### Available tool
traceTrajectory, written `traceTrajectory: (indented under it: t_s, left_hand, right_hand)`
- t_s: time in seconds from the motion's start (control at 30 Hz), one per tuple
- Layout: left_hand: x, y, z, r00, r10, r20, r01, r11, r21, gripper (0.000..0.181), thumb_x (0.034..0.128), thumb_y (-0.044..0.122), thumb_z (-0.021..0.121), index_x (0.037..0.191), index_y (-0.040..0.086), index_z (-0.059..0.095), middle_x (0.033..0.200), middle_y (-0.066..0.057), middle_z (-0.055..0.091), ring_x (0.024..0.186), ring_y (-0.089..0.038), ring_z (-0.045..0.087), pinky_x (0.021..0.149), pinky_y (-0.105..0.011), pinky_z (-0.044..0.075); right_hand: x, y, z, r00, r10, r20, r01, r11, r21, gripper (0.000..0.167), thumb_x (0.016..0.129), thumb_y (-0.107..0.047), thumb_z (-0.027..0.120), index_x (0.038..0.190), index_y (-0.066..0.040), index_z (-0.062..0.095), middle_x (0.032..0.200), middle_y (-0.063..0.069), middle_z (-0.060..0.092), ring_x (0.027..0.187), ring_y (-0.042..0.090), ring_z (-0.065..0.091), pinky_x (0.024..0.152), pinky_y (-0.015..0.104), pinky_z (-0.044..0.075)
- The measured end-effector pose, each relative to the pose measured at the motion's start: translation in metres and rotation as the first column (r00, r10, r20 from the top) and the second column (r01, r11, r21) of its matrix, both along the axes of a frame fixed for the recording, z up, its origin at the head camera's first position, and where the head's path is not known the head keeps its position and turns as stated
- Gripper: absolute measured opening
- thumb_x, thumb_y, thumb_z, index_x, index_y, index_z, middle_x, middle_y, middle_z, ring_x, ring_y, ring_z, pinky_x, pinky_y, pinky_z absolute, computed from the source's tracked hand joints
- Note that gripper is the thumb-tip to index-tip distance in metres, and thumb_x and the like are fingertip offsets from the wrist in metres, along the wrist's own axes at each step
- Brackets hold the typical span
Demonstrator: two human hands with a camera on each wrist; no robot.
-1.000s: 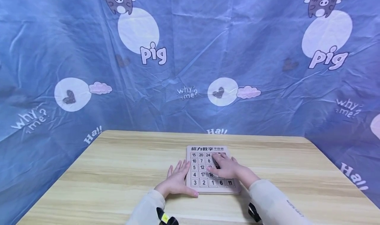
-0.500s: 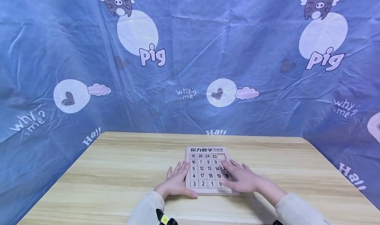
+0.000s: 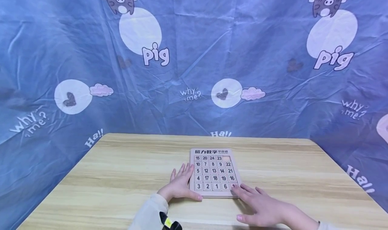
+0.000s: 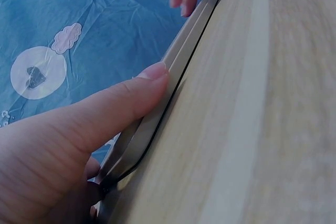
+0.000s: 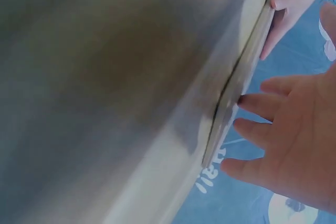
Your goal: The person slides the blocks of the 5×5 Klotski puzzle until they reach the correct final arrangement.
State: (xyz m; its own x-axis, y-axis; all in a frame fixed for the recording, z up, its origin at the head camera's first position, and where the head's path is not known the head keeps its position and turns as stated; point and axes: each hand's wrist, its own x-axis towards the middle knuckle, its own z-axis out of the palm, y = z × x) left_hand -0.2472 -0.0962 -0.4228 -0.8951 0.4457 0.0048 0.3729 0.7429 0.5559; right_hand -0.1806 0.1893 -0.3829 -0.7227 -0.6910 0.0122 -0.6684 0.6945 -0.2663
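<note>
A sliding number puzzle (image 3: 214, 171) lies flat on the table, its numbered tiles face up. One vacant square shows at its top right corner. My left hand (image 3: 179, 185) rests against the puzzle's near left corner, fingers straight along the left side and thumb at the front edge. In the left wrist view that thumb (image 4: 126, 100) touches the frame's edge. My right hand (image 3: 262, 204) is spread at the near right corner, index fingertip over the last tile of the bottom row, partly covering it. Whether that fingertip presses the tile, I cannot tell.
The wooden table (image 3: 127, 169) extends around the puzzle on every side. A blue printed cloth (image 3: 194, 55) hangs behind it and along both sides. A black strap with a yellow patch (image 3: 168, 222) sits at the left wrist.
My right hand has moved from the upper right tiles down and right to the near right corner. The top right square, first covered, now shows vacant. My left hand stays put.
</note>
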Motion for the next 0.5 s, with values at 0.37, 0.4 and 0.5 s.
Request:
traceTrajectory:
  t_s: [0.37, 0.4, 0.5]
  left_hand:
    - [-0.001, -0.001, 0.000, 1.000, -0.008, -0.003, 0.008, 1.000, 0.000, 0.120, 0.0495, 0.060, 0.070, 0.138, 0.005, 0.012, 0.141, -0.015, 0.008, 0.128, -0.029, -0.001, 0.096, -0.051, -0.008]
    - [-0.001, -0.001, 0.000, 1.000, -0.009, -0.002, 0.009, 1.000, 0.001, 0.119, 0.0496, 0.060, 0.070, 0.138, 0.005, 0.012, 0.141, -0.015, 0.008, 0.128, -0.029, -0.001, 0.096, -0.051, -0.009]
    - [-0.001, -0.001, -0.001, 1.000, -0.014, 0.002, 0.014, 1.000, 0.005, 0.119, 0.0498, 0.060, 0.070, 0.138, 0.005, 0.012, 0.141, -0.015, 0.008, 0.128, -0.029, -0.001, 0.096, -0.051, -0.009]
  right_hand:
    - [-0.007, -0.005, 0.002, 1.000, -0.013, -0.007, 0.013, 1.000, 0.008, 0.077, 0.080, -0.056, 0.045, 0.130, 0.002, 0.034, 0.129, 0.017, 0.038, 0.118, 0.041, 0.026, 0.084, 0.067, 0.017]
    - [-0.009, -0.005, 0.002, 1.000, -0.019, -0.004, 0.019, 1.000, 0.007, 0.077, 0.080, -0.056, 0.045, 0.130, 0.002, 0.034, 0.130, 0.017, 0.038, 0.119, 0.041, 0.026, 0.083, 0.067, 0.017]
    - [-0.014, -0.007, 0.000, 0.999, -0.044, 0.003, 0.044, 0.999, 0.007, 0.078, 0.080, -0.056, 0.045, 0.130, 0.002, 0.033, 0.130, 0.016, 0.037, 0.120, 0.041, 0.024, 0.084, 0.067, 0.016]
